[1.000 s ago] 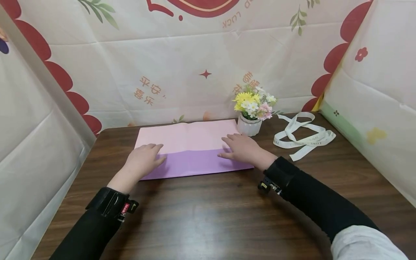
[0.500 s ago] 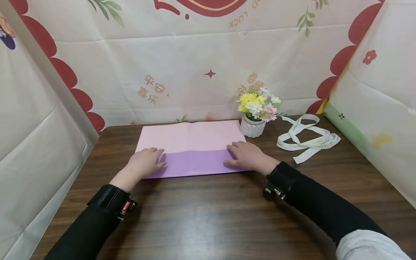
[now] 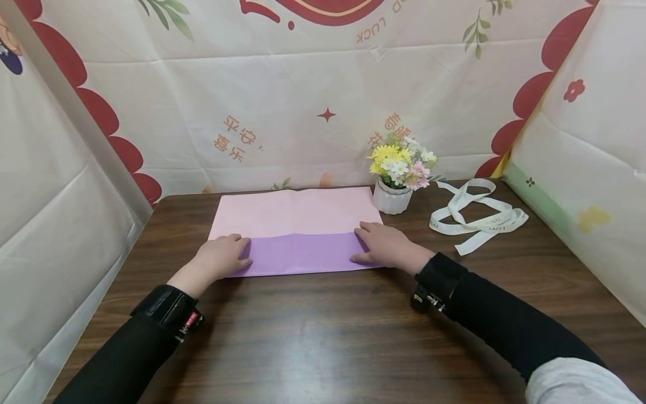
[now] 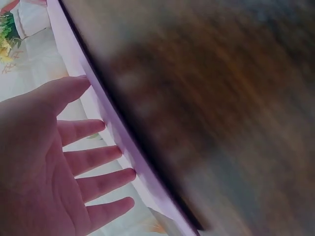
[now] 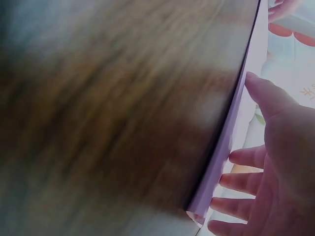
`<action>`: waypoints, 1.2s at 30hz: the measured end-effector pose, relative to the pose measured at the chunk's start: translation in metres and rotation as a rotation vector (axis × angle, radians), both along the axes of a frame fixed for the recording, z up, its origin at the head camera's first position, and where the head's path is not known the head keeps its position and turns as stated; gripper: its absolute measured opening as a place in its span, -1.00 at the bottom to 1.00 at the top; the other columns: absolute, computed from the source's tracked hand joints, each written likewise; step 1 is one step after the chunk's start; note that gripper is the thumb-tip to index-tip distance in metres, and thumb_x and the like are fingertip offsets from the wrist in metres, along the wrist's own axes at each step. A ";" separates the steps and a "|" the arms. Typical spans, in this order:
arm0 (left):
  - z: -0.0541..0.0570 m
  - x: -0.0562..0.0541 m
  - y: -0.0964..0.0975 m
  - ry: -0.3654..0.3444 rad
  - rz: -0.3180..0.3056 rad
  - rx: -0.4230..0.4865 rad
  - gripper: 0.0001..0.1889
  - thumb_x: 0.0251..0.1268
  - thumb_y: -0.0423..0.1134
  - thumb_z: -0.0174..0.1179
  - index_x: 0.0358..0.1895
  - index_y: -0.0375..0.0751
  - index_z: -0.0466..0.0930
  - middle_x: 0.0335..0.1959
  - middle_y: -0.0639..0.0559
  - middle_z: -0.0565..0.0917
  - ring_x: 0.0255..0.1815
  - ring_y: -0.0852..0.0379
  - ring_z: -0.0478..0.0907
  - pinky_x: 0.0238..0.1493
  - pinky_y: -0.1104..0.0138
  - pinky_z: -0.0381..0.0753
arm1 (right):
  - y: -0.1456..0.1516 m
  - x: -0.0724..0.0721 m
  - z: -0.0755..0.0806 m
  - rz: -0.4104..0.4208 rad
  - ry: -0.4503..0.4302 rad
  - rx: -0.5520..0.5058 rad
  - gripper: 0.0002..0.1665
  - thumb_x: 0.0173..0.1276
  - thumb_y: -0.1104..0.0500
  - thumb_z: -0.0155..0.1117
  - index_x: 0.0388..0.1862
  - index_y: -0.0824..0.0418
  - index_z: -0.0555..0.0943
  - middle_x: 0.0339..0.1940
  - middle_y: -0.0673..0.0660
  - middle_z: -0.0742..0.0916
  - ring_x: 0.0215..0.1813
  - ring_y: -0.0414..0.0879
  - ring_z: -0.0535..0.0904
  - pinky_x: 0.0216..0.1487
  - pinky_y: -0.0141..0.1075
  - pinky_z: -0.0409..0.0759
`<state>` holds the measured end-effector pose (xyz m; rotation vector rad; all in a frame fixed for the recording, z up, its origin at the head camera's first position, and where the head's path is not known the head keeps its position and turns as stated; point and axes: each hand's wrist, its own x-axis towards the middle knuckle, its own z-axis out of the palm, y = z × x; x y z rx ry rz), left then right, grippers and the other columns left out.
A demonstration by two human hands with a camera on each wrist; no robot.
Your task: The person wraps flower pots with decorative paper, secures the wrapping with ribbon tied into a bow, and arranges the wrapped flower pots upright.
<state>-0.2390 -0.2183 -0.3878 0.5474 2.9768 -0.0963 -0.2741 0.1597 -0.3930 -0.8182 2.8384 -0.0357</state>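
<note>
A sheet of paper, pink [image 3: 298, 210] at the back with a purple strip [image 3: 303, 253] along its front, lies flat on the table. Its purple part appears folded over the pink, with the edge facing me. My left hand [image 3: 217, 259] rests on the left end of the strip, fingers spread and fairly straight. On the right end rests my right hand [image 3: 387, 247], its fingers likewise extended. In the left wrist view the fingertips [image 4: 129, 173] touch the paper; the right wrist view has the fingertips [image 5: 231, 156] touching it too.
A white pot of artificial flowers [image 3: 393, 196] stands at the paper's back right corner. Farther right lies a loosely looped white printed ribbon [image 3: 476, 216]. The brown wooden table [image 3: 313, 336] backs onto a printed cloth [image 3: 282, 84].
Both hands have come down a little toward the front purple strip, the left shifting slightly outward. The view has turned slightly; the paper, flowers and ribbon stay in place on the table.
</note>
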 end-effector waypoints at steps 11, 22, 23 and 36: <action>0.001 0.000 0.000 -0.029 0.025 0.011 -0.40 0.31 0.01 0.25 0.26 -0.34 0.44 0.14 -0.33 0.51 0.08 -0.29 0.53 0.01 -0.11 0.54 | 0.001 -0.003 -0.001 -0.049 -0.019 -0.058 0.04 0.16 -0.42 0.28 0.40 0.25 0.38 0.20 0.29 0.46 0.09 0.08 0.45 0.09 0.02 0.53; 0.001 0.003 0.001 0.016 0.044 -0.016 -0.39 0.24 0.04 0.31 0.22 -0.32 0.48 -0.07 -0.25 0.55 -0.08 -0.20 0.53 -0.14 -0.06 0.58 | -0.001 -0.007 0.000 -0.069 -0.029 -0.073 -0.02 0.10 -0.43 0.33 0.29 0.22 0.48 0.11 0.23 0.47 0.02 0.04 0.41 0.01 -0.04 0.53; 0.002 0.003 0.002 0.017 0.045 -0.015 -0.38 0.24 0.05 0.31 0.22 -0.32 0.47 -0.06 -0.25 0.55 -0.07 -0.19 0.53 -0.13 -0.05 0.58 | -0.002 -0.007 0.001 -0.072 -0.031 -0.075 -0.03 0.09 -0.42 0.34 0.27 0.22 0.49 0.09 0.22 0.47 0.01 0.04 0.41 -0.01 -0.05 0.53; 0.006 0.004 0.002 0.033 0.116 0.022 -0.37 0.16 0.09 0.37 0.06 -0.40 0.52 -0.18 -0.26 0.46 -0.14 -0.18 0.51 -0.24 -0.04 0.60 | -0.006 -0.014 0.007 -0.096 -0.039 -0.060 -0.11 0.01 -0.39 0.43 0.09 0.23 0.55 -0.14 0.13 0.50 -0.15 -0.01 0.42 -0.23 -0.16 0.49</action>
